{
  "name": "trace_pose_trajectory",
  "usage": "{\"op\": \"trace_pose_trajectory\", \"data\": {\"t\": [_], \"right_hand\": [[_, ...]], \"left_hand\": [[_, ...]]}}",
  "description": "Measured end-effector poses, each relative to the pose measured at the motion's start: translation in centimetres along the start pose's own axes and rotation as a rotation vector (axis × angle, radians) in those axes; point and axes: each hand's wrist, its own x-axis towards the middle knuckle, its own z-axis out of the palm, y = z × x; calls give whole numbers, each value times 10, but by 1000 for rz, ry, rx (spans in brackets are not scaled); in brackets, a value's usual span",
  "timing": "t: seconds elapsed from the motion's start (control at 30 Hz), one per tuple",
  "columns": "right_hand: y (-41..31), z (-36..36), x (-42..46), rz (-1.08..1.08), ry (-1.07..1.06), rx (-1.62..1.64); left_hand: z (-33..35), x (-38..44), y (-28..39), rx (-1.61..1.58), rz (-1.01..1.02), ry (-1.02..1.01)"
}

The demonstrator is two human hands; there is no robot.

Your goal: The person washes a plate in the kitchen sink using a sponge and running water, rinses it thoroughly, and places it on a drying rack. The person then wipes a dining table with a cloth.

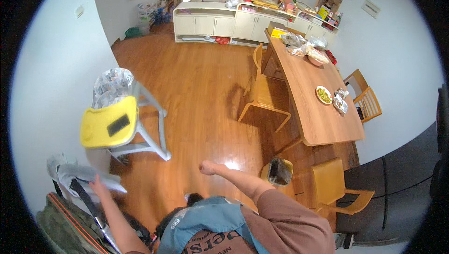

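Observation:
My left hand [100,186] is at the lower left, against a pale grey cloth [82,174] draped over a dark padded bar. Whether its fingers grip the cloth is unclear. A silver tube [109,236] continues down from the black padded bar [84,195], beside a dark green fabric bag [66,224] with orange piping. In front of my body, my right hand [209,168] is curled into a fist over the wood floor, with nothing visible in it. Ahead on the left stands a high chair with a yellow tray [110,122]; a dark phone-like slab [118,125] rests on that tray.
On the right is a wooden dining table [308,120] bearing a plate of green food [324,94], crumpled foil [340,104] and bags. Wooden chairs [268,92] and a lined trash bin [280,172] stand near it. A white low cabinet [205,25] spans the back.

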Motion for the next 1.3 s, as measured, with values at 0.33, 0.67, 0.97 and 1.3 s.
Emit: {"op": "trace_pose_trajectory", "data": {"t": [0.33, 0.67, 0.97, 1.3], "right_hand": [[-154, -30, 91, -451, 94, 181], [-289, -46, 103, -711, 141, 399], [-303, -63, 76, -951, 368, 271], [-309, -80, 104, -879, 295, 432]], "left_hand": [[50, -79, 40, -397, -314, -591], [53, -116, 80, -564, -114, -799], [71, -128, 98, -450, 76, -685], [65, -82, 53, -561, -223, -659]]}}
